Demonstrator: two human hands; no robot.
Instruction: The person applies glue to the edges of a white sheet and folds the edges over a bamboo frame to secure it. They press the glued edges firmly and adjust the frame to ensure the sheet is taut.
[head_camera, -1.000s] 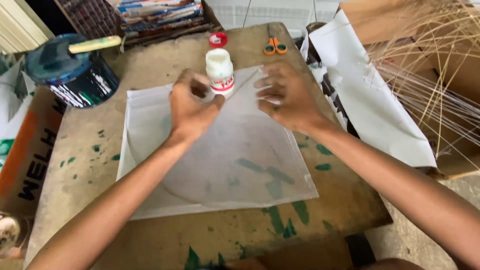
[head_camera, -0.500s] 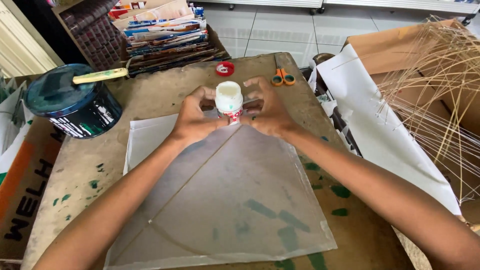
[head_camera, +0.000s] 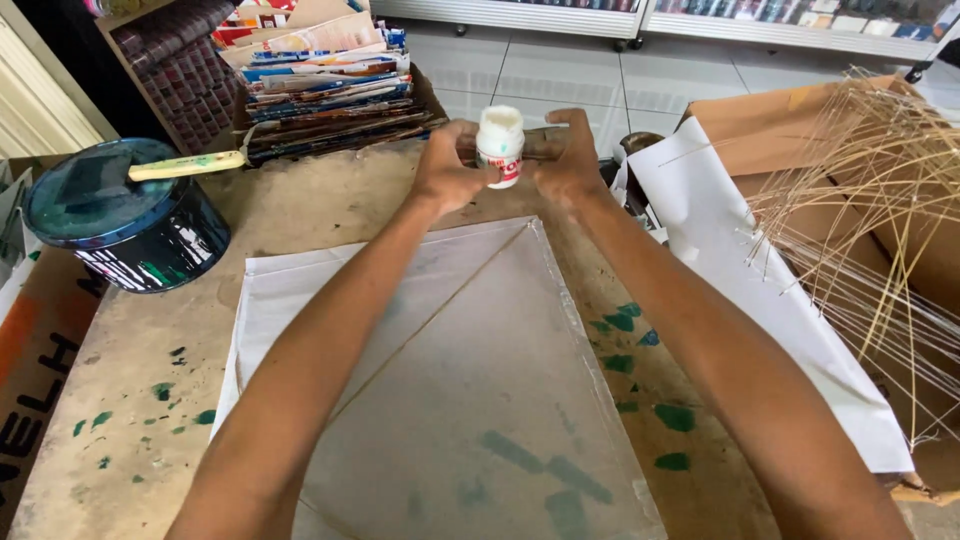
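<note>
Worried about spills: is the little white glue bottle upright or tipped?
Upright: the glue bottle stands vertical between the left hand and right hand, top upward.

Layout, ref. our table (head_camera: 300, 220):
- Sheet w/ thin sticks (head_camera: 480, 400): on table, centre to near edge.
- Bottle (head_camera: 499, 146): above table's far edge, btwn our left hand (head_camera: 447, 168) & right hand (head_camera: 572, 160).
- Can (head_camera: 120, 215): on table, far-left corner; brush handle (head_camera: 186, 166) across its lid.
- Magazine stack (head_camera: 320, 85): behind table.
- Paper sheet (head_camera: 760, 300): over table's right edge.
- Box of thin reeds (head_camera: 870, 200): right of table.
</note>
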